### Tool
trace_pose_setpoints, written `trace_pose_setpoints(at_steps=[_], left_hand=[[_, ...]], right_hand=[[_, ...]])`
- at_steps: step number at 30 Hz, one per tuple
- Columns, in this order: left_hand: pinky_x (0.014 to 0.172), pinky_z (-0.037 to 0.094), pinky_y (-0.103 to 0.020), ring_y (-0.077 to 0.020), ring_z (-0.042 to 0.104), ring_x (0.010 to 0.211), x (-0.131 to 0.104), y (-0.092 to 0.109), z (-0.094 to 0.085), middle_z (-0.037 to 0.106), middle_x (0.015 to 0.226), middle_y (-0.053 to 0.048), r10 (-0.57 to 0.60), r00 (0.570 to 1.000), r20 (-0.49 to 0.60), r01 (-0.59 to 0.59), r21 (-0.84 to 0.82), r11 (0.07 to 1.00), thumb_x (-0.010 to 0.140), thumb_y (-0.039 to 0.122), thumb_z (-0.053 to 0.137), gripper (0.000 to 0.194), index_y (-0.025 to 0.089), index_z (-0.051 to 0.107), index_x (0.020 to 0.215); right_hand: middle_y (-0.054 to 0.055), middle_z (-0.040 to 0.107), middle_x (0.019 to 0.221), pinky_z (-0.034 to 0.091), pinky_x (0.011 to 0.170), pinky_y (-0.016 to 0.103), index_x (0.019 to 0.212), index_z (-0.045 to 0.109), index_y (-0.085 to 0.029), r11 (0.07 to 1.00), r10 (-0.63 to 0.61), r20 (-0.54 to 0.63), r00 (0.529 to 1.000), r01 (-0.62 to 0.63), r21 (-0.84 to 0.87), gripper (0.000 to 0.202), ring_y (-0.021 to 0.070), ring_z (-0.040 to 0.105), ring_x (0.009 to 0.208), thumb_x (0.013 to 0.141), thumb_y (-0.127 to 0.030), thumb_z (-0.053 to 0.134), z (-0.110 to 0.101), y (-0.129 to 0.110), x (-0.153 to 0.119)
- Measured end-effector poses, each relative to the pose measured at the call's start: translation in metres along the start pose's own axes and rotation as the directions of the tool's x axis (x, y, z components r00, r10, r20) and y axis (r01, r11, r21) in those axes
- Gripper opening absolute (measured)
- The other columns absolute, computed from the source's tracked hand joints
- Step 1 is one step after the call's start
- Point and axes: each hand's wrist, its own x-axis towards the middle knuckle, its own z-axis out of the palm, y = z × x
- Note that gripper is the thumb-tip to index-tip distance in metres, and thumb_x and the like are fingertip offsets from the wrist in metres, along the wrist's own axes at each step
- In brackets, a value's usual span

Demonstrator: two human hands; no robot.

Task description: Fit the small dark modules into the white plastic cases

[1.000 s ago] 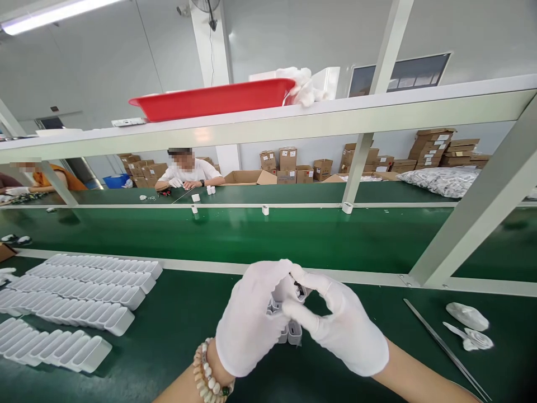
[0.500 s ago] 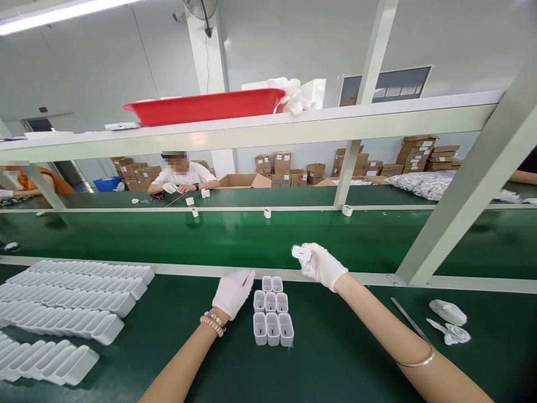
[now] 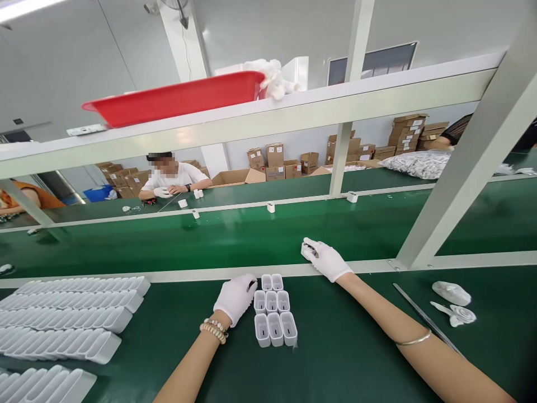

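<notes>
My left hand (image 3: 235, 299), in a white glove, is closed beside the small group of open white housings (image 3: 274, 329) on the green table; what its fingers hold, if anything, is too small to make out. Over the near edge of the green belt, my right hand (image 3: 327, 258), also gloved, grips a white housing (image 3: 307, 251), partly hidden by the fingers. The grouped housings stand upright in three short rows, with slots visible inside them. Further left lie long rows of white housings (image 3: 59, 344).
A slanted shelf post (image 3: 453, 162) rises at right. Near it lie a metal strip (image 3: 419, 313) and white wrapped bits (image 3: 452, 293). Several white pieces sit along the belt's far rail (image 3: 235, 205). A red tray (image 3: 180, 98) rests on the shelf above. A person works across the belt.
My right hand has turned the white housing, so its slotted face no longer shows. The view has tilted and shifted slightly. My left hand stays beside the grouped housings.
</notes>
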Motion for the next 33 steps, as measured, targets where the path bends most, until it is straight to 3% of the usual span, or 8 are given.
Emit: trace_pose_setpoints(at_steps=[3,7,9,11,13,16,24,33], left_hand=[[0.084,0.046,-0.028,-0.0217,0.068,0.098,-0.001,0.0,0.002,0.074,0.103,-0.003,-0.002,1.0,0.005,0.002,-0.01,1.0,0.094,0.029,0.049,0.022,0.026,0.066,0.106],[0.086,0.046,-0.029,-0.0225,0.067,0.101,-0.001,0.0,0.004,0.073,0.108,-0.004,0.003,1.0,0.008,-0.003,0.005,1.0,0.095,0.028,0.047,0.023,0.026,0.065,0.109],[0.086,0.046,-0.03,-0.0228,0.067,0.102,-0.001,0.0,0.004,0.072,0.11,-0.004,0.009,1.0,0.011,-0.009,0.019,1.0,0.095,0.028,0.047,0.023,0.026,0.064,0.11],[0.086,0.046,-0.029,-0.0226,0.067,0.102,0.0,0.0,0.005,0.072,0.11,-0.004,0.015,1.0,0.013,-0.016,0.031,0.999,0.095,0.028,0.047,0.023,0.026,0.064,0.111],[0.086,0.046,-0.029,-0.0224,0.067,0.102,0.0,-0.001,0.006,0.072,0.109,-0.004,0.021,1.0,0.013,-0.022,0.037,0.999,0.096,0.028,0.046,0.023,0.026,0.063,0.111],[0.085,0.046,-0.03,-0.0227,0.067,0.102,0.0,-0.002,0.008,0.072,0.109,-0.004,0.033,0.999,0.01,-0.033,0.033,0.999,0.096,0.029,0.045,0.023,0.025,0.063,0.111],[0.085,0.046,-0.031,-0.0233,0.067,0.098,0.002,-0.004,0.013,0.072,0.105,-0.004,0.049,0.999,-0.011,-0.049,0.017,0.999,0.097,0.029,0.044,0.024,0.025,0.064,0.107],[0.085,0.046,-0.032,-0.0235,0.068,0.096,0.002,-0.005,0.015,0.073,0.105,-0.005,0.057,0.998,-0.037,-0.057,0.012,0.998,0.096,0.029,0.045,0.024,0.025,0.065,0.107]], right_hand=[[0.008,0.068,0.094,0.045,0.076,0.032,0.116,0.067,-0.024,0.973,-0.082,-0.025,0.996,0.074,-0.218,0.034,0.0257,0.063,0.088,0.083,-0.033,0.062,0.001,0.004,-0.002],[0.02,0.062,0.116,0.041,0.086,0.041,0.12,0.062,-0.014,0.901,-0.189,-0.044,0.981,0.156,-0.406,0.038,0.0351,0.055,0.108,0.088,-0.033,0.054,-0.001,0.001,-0.002],[0.019,0.064,0.11,0.041,0.085,0.041,0.106,0.067,-0.014,0.863,-0.241,0.01,0.97,0.219,-0.455,0.031,0.0342,0.056,0.107,0.091,-0.035,0.049,0.001,-0.002,-0.004],[0.014,0.066,0.086,0.042,0.076,0.035,0.08,0.066,-0.018,0.828,-0.263,0.11,0.959,0.283,-0.484,0.031,0.0286,0.061,0.088,0.093,-0.039,0.048,0.005,-0.005,-0.009],[0.007,0.061,0.066,0.04,0.065,0.031,0.06,0.056,-0.021,0.798,-0.254,0.214,0.943,0.329,-0.505,0.038,0.022,0.059,0.067,0.092,-0.041,0.049,0.012,-0.007,-0.014],[0.002,0.056,0.057,0.034,0.057,0.028,0.054,0.047,-0.021,0.764,-0.223,0.307,0.925,0.361,-0.535,0.043,0.017,0.053,0.056,0.092,-0.04,0.051,0.018,-0.008,-0.019],[0.001,0.055,0.06,0.031,0.055,0.027,0.056,0.044,-0.022,0.734,-0.146,0.369,0.918,0.35,-0.582,0.047,0.0163,0.052,0.056,0.097,-0.045,0.039,0.012,-0.01,-0.018],[0.001,0.055,0.061,0.03,0.055,0.027,0.057,0.044,-0.022,0.738,-0.139,0.373,0.917,0.347,-0.579,0.047,0.0162,0.052,0.058,0.096,-0.046,0.038,0.012,-0.011,-0.018]])
